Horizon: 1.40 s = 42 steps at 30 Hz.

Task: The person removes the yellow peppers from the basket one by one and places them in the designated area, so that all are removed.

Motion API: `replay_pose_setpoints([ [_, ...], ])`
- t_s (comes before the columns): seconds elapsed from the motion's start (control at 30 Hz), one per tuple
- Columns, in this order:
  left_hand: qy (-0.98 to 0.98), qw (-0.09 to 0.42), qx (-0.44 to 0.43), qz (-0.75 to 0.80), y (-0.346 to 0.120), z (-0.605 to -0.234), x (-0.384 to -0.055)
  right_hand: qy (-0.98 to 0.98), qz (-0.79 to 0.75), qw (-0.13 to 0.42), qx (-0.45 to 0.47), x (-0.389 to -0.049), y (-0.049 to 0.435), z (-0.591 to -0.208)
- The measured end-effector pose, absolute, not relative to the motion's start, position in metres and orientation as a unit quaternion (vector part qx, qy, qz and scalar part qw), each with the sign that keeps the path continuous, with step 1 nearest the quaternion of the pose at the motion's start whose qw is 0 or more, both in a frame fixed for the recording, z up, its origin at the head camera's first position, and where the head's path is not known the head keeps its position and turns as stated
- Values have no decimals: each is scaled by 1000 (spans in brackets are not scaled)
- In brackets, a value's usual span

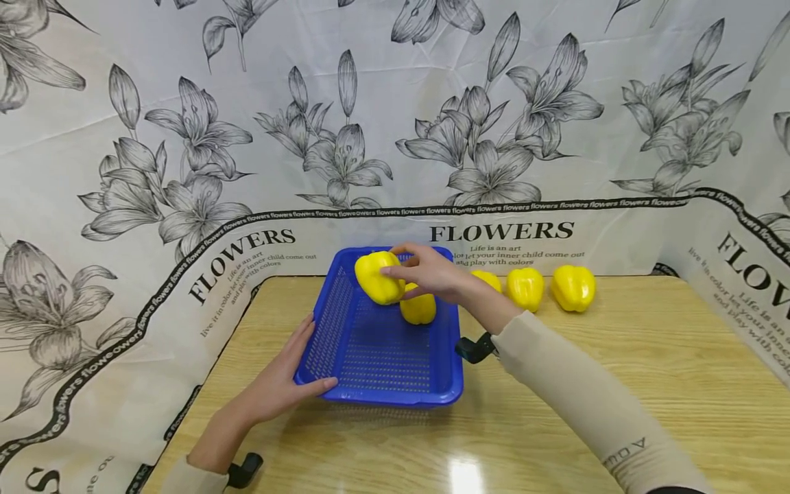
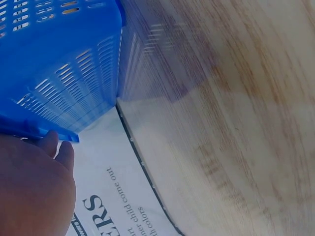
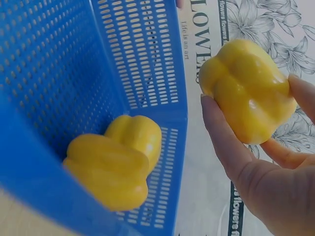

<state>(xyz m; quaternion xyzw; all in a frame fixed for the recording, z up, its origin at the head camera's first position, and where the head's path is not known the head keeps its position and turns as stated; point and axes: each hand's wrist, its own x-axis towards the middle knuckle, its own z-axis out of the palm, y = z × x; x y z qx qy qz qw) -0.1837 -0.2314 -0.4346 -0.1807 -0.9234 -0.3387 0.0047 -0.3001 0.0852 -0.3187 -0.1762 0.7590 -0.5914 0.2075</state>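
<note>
A blue perforated basket (image 1: 382, 398) (image 2: 59, 64) (image 3: 39, 162) stands on the wooden table (image 1: 617, 384). My left hand (image 1: 305, 360) (image 2: 34, 187) grips its near left corner, thumb on the front rim and fingers along the left side. My right hand (image 1: 396, 262) holds a yellow bell pepper (image 1: 378, 276) (image 3: 248, 91) between thumb and fingers (image 3: 221, 142), above the basket's far end. Another yellow pepper (image 1: 418, 309) (image 3: 115, 164) lies inside the basket by its far right wall.
Three more yellow peppers sit in a row on the table right of the basket: one (image 1: 487, 280) partly behind my right wrist, then two (image 1: 525, 288) (image 1: 573, 288). A flower-printed cloth (image 1: 370, 137) walls in the table at the back and both sides.
</note>
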Motion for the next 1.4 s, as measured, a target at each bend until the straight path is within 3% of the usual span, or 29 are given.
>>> replay_pose_setpoints([
  [1.4,-920,2,-186,-344,-230,-431,-184,834,-504,154,-163,-276,180,-332],
])
